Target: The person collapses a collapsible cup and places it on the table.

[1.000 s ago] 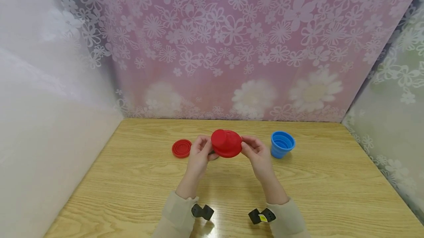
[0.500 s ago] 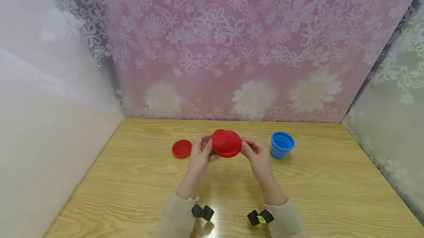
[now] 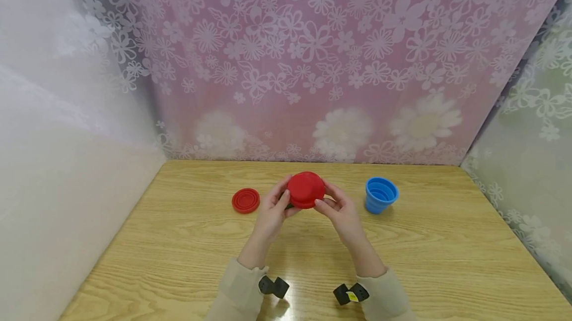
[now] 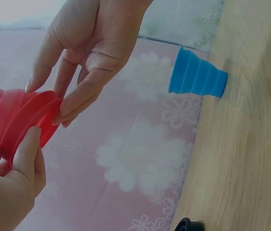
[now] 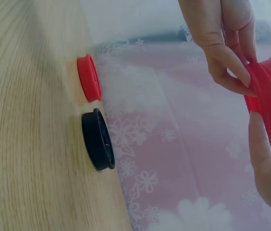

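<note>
A red collapsible cup point(image 3: 306, 189) is held above the table between both hands, its narrow end up in the wrist views. My left hand point(image 3: 270, 210) grips its left side, thumb on the near face. On the other side my right hand point(image 3: 346, 212) pinches the rim, with the thumb at the lower edge. The left wrist view shows the tiered wall of the cup point(image 4: 18, 113) between the right hand point(image 4: 85, 57) above and the left hand point(image 4: 10, 187) below. A black collapsed cup point(image 5: 98, 139) lies on the table, mostly behind my left hand in the head view.
Left of the hands, a flat red collapsed cup point(image 3: 245, 200) lies on the wooden table point(image 3: 178, 251). An expanded blue cup point(image 3: 380, 195) stands upright to the right. Flowered sheets point(image 3: 313, 63) rise behind and beside the table.
The red cup has turned in the hands; its narrow end no longer juts out separately in the head view. My right thumb has shifted lower and leftward on the rim.
</note>
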Tool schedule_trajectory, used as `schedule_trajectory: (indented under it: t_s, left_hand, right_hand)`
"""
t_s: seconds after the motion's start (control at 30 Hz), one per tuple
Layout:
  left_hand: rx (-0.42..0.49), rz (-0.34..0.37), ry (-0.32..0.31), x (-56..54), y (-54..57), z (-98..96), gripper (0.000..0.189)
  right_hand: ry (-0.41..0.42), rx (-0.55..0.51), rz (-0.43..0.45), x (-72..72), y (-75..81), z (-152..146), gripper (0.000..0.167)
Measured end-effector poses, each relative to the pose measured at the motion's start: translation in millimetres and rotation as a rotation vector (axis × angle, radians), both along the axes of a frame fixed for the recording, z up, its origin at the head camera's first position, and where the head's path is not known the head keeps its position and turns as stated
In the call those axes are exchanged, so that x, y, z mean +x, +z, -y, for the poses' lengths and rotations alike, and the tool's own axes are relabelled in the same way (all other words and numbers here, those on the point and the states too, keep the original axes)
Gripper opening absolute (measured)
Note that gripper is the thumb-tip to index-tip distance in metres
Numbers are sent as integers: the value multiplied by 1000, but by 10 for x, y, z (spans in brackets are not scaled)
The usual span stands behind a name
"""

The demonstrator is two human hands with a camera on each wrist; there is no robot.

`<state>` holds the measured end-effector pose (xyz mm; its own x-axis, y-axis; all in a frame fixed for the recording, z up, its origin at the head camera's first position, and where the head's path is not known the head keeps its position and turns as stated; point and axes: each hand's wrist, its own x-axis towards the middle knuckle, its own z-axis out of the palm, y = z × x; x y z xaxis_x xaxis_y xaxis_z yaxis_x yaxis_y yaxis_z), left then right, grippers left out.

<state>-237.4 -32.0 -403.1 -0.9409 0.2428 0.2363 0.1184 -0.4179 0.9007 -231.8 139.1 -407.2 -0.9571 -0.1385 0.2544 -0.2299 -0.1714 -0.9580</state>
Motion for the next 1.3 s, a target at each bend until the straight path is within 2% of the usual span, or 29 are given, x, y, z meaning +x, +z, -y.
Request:
schedule_trajectory:
  t_s: [0.17,0.4,0.63,0.87,1.03,1.2,1.3]
  left_hand:
    - [7,10,0,8,8,-10,39]
    - [-10,37,81,-1,-14,-28,30]
    - [-25,37,98,-15,-44,-25,6]
    - [-89,37,74,-24,-78,-29,14]
    - [-119,42,69,-16,-67,-32,8]
    - [-164,5,27,-18,-64,-17,33]
    - [-198,-22,0,-19,-67,-9,38]
  right_hand:
    - [-25,-12,19,-6,-4,0,52]
    - [-89,-33,36,-7,5,-19,41]
    - [-152,-62,23,2,10,-19,32]
    - [-179,-48,8,7,15,-9,28]
    - [-195,-20,4,5,4,-5,28]
    - [-197,-20,-18,-1,-2,7,27]
    - [-186,-13,-27,0,-6,9,27]
